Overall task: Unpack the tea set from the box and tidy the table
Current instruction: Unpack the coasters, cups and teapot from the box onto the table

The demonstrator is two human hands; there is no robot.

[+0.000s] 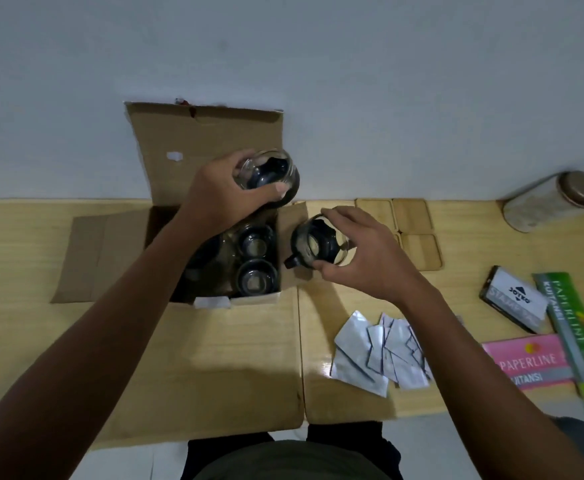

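An open cardboard box (186, 140) stands on the wooden table (249, 341), its flaps spread out. My left hand (221, 192) holds a glass cup (266, 173) with a dark holder above the box's far side. My right hand (359, 251) grips a second glass cup (313, 244) with a dark handle, just right of the box and tilted toward me. Inside the box two more cups (255, 261) sit one behind the other. A larger dark piece beside them is partly hidden by my left forearm.
Wooden coasters (411, 216) lie against the wall, right of the box. Several silver sachets (380, 351) are scattered near the front. At the right lie a stamp pad box (512, 299), a pink receipt book (526, 362) and a green one (574, 341). A lidded jar (553, 199) stands far right.
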